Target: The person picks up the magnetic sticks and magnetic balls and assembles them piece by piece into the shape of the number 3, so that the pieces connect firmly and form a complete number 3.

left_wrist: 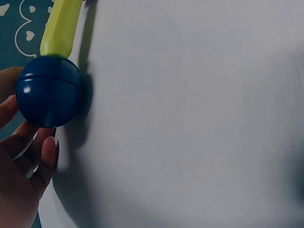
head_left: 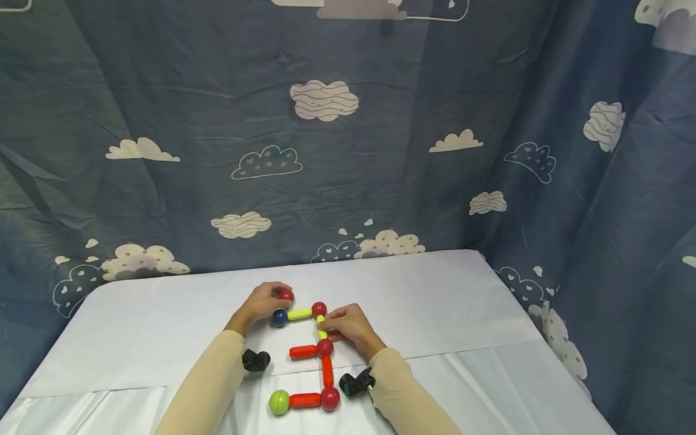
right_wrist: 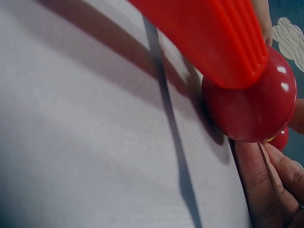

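My left hand grips a red ball by its sides, just behind a dark blue ball. In the left wrist view the blue ball hides part of the fingers. A yellow rod joins the blue ball to a red corner ball. My right hand pinches a second yellow rod running from that corner to a middle red ball. Up close, this middle ball has a red rod against it and covers some fingertips.
From the middle ball, one red rod points left and another runs to a front red ball. A further red rod ends at a green ball. The white-covered table meets a cloud-patterned curtain behind.
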`<state>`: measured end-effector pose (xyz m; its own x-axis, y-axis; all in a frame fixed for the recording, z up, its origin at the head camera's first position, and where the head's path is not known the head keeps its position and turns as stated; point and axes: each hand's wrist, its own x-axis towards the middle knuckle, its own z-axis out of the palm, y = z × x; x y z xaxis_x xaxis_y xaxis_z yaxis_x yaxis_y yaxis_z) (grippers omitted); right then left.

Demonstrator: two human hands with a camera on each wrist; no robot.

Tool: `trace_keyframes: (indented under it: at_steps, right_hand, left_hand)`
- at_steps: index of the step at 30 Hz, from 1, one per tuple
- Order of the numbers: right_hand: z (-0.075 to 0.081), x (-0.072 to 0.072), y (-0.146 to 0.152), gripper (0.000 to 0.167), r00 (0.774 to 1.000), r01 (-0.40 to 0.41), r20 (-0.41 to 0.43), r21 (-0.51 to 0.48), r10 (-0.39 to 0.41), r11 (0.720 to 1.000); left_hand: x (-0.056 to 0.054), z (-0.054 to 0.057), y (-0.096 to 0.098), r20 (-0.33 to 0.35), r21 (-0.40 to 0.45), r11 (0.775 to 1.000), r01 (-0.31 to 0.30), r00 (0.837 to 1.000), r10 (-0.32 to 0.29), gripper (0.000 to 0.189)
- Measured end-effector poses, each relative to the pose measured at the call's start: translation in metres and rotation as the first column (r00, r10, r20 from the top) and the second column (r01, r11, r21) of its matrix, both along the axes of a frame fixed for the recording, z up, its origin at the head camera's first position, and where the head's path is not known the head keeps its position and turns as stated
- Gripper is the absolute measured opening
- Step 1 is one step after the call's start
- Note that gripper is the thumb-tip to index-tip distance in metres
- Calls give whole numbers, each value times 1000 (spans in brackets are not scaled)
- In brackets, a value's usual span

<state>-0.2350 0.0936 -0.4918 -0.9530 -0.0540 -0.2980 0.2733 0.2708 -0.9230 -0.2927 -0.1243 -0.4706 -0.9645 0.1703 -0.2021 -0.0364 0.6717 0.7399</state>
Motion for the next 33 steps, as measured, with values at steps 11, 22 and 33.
trace_keyframes:
  at_steps: [11,22,33]
  right_hand:
    - [-2,1,-4,20,1000,-16,5,-16,16,1000]
    - [4,-3,1,22,1000,-11,11,12,11,1000]
    - [2,-4,0,21,1000,-12,23,-5,12,1000]
  left_hand:
    - [4,6,-11,-57,-15,999,-31,998,30,36]
    - [17,24,-26,-144,63,997,-46,988,55,37]
    - [54,24,-36,-182,92,996,3,983,14,35]
